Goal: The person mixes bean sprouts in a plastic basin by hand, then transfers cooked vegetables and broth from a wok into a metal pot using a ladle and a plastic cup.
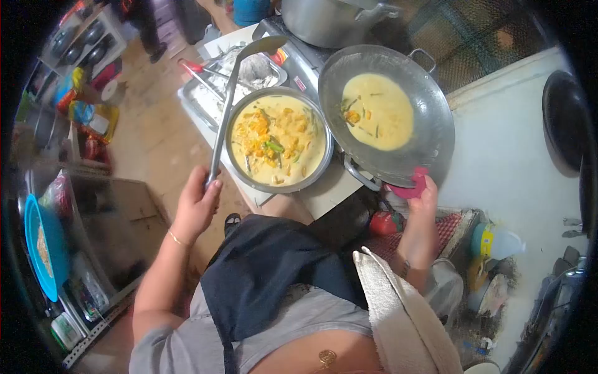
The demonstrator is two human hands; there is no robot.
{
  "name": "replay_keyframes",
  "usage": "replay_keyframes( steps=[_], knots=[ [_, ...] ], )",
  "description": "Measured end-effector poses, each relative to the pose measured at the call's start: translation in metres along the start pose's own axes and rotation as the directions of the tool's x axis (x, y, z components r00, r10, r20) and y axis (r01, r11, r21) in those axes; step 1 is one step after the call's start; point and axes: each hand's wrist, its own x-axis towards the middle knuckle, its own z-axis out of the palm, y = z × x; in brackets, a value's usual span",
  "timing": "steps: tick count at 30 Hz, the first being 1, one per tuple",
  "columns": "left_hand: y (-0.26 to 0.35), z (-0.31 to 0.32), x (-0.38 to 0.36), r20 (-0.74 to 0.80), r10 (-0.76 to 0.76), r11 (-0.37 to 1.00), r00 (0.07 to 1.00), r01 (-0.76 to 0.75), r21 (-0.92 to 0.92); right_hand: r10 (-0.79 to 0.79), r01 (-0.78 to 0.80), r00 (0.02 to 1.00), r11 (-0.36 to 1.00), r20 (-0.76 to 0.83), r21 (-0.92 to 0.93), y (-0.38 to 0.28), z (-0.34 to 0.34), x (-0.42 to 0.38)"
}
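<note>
My left hand (200,202) is wrapped round the handle of a long metal ladle (228,100), whose head is raised beyond the pot's far left rim. Below and right of it stands a round metal pot (235,163) of creamy yellow stew (280,140) with orange chunks and green pieces. My right hand (425,192) grips the near right rim of a large wok (430,134) through a pink cloth (411,186). The wok is tilted towards the pot. A shallower pool of yellow sauce (380,112) with a few pieces lies in it.
Behind the pot, a metal tray (187,93) holds white powder and red-handled tongs (190,67). A big aluminium pot (327,22) stands at the back. At left, a blue basin (31,249) rests on a shelf; a dark pan (560,118) hangs on the right wall.
</note>
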Motion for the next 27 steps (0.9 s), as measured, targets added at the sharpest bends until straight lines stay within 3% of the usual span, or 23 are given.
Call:
replay_keyframes(
  steps=[2,4,6,8,10,14,19,21,24,27],
  knots=[
    [0.009,-0.002,0.005,0.009,0.028,1.000,1.000,-0.028,0.014,-0.037,0.035,0.999,0.993,-0.018,-0.109,-0.018,0.014,-0.038],
    [0.004,-0.014,0.017,0.052,0.163,0.977,0.985,-0.168,0.128,-0.214,0.280,0.951,0.900,0.221,-0.334,-0.028,0.017,-0.085],
    [-0.007,-0.023,0.030,0.086,0.304,0.922,0.949,-0.316,0.225,-0.300,0.526,0.829,0.705,0.472,-0.475,-0.032,0.014,-0.128],
    [0.006,-0.028,0.030,0.174,0.336,0.874,0.926,-0.376,0.309,-0.255,0.586,0.782,0.614,0.569,-0.529,-0.037,0.013,-0.151],
    [0.025,-0.029,0.025,0.249,0.394,0.760,0.885,-0.465,0.454,-0.197,0.509,0.829,0.654,0.524,-0.560,-0.037,0.011,-0.164],
    [0.027,-0.031,0.029,0.448,0.525,0.555,0.723,-0.690,0.464,-0.274,0.473,0.868,0.706,0.414,-0.526,-0.025,0.003,-0.188],
    [0.020,-0.034,0.036,0.596,0.493,0.435,0.634,-0.773,0.462,-0.144,0.177,0.978,0.954,0.149,-0.241,-0.005,-0.051,-0.129],
    [0.007,-0.032,0.046,0.632,0.557,0.370,0.539,-0.842,0.392,-0.235,0.326,0.938,0.849,0.255,-0.415,0.001,-0.075,-0.108],
    [-0.001,-0.031,0.053,0.675,0.523,0.266,0.521,-0.852,0.452,-0.213,0.415,0.896,0.716,0.390,-0.562,-0.011,-0.081,-0.111],
    [-0.016,-0.033,0.063,0.650,0.575,0.183,0.498,-0.852,0.490,-0.163,0.293,0.945,0.808,0.283,-0.511,-0.024,-0.055,-0.139]
  ],
)
